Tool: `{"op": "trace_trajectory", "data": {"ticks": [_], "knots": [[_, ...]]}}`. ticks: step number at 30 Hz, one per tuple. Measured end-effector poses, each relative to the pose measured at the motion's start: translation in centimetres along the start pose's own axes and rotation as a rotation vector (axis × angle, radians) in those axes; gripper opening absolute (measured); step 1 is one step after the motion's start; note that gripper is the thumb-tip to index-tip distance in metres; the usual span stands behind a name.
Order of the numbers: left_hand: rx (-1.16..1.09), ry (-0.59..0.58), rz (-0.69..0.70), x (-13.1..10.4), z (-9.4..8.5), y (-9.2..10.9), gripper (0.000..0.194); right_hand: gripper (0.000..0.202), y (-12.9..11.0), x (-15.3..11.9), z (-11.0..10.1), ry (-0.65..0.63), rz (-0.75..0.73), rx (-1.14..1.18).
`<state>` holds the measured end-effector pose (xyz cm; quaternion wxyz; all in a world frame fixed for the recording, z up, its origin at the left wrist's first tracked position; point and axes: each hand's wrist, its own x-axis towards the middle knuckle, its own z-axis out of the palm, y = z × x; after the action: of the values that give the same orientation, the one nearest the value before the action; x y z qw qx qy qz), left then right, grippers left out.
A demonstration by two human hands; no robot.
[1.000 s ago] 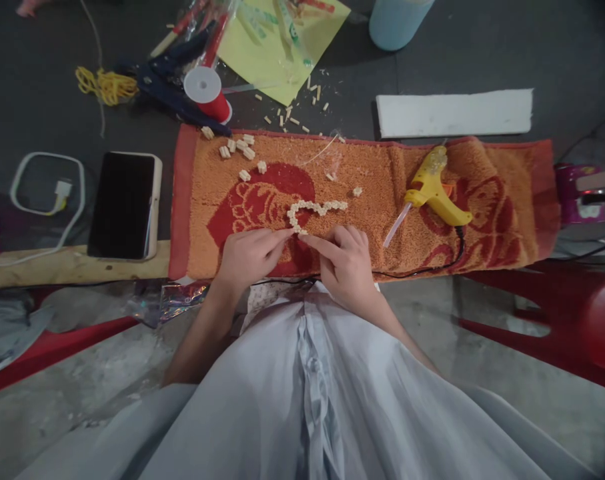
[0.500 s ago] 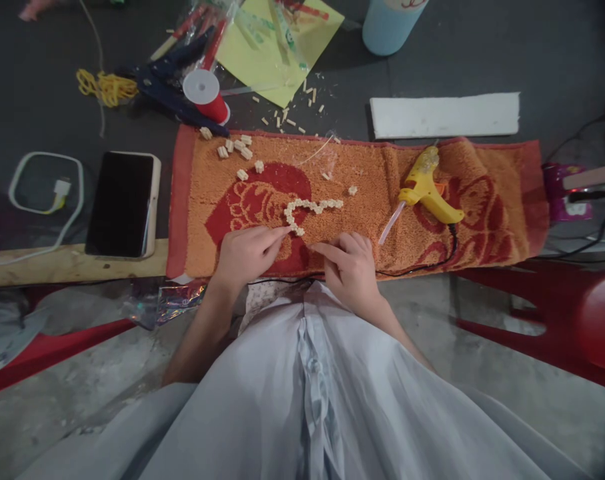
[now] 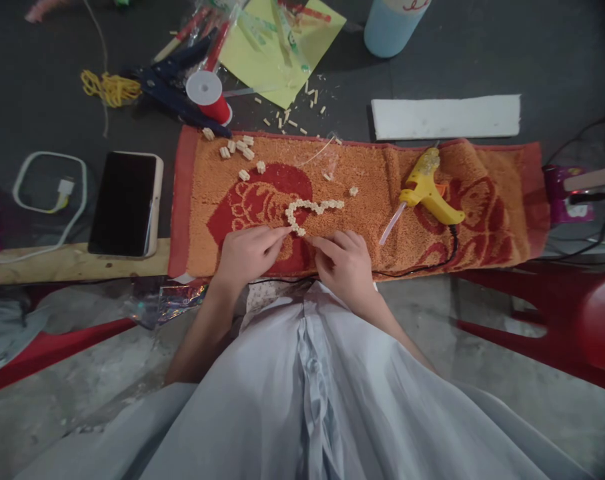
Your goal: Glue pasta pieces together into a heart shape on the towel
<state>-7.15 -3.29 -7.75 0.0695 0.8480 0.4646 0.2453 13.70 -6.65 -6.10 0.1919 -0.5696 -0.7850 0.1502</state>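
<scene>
A curved chain of small cream pieces [image 3: 315, 207], like clusters of short cut sticks, lies on an orange and red towel [image 3: 372, 173]. My left hand [image 3: 249, 253] rests at its lower left. The stretched index fingertip touches the chain's lower end, and the thumb sits apart below. To the right of that end is my right hand [image 3: 346, 261], its index finger reaching toward the last piece, with no grip visible. Whether that fingertip touches the piece I cannot tell. One loose cluster [image 3: 353, 191] lies right of the chain; several more clusters [image 3: 248, 153] are at the upper left.
A yellow glue gun [image 3: 429, 190] with a clear stick lies on the towel's right side, its cord running along the front. Beyond are a white strip [image 3: 447, 117], red thread spool [image 3: 209, 99], dark-blue-handled tool [image 3: 167, 90], yellow paper [image 3: 262, 53] and blue bottle [image 3: 392, 30]. A phone [image 3: 125, 203] lies left.
My right hand's index finger has shifted slightly left and up toward the chain's lower end. My left hand stays at the chain. The view has moved a little.
</scene>
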Motion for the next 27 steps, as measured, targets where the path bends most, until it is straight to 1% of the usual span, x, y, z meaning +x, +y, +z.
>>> {"op": "trace_trajectory", "data": {"ticks": [2,6,12,15,19,23,27], "knots": [[0.003,0.004,0.006,0.0,0.0,0.0,0.025,0.033,0.0,0.0,-0.1,-0.032,-0.005,-0.028],[0.008,0.016,0.014,0.0,-0.1,0.0,0.025,0.034,0.0,0.0,-0.2,-0.048,-0.013,-0.054],[-0.001,-0.034,-0.027,0.0,-0.1,0.0,0.027,0.033,0.1,-0.3,-0.2,-0.04,-0.016,-0.045],[-0.002,-0.024,-0.019,0.0,-0.1,0.0,0.026,0.029,0.0,-0.2,-0.2,-0.015,-0.013,-0.028],[-0.005,0.015,0.013,0.0,0.0,-0.1,0.025,0.018,-0.1,0.5,0.2,0.064,0.038,0.011],[0.001,-0.015,-0.017,-0.2,0.0,-0.1,0.026,0.023,-0.2,1.4,1.2,0.127,0.049,0.038],[-0.007,-0.015,-0.014,-0.2,0.0,-0.1,0.027,0.019,-0.3,1.9,1.9,0.133,0.041,0.022]]}}
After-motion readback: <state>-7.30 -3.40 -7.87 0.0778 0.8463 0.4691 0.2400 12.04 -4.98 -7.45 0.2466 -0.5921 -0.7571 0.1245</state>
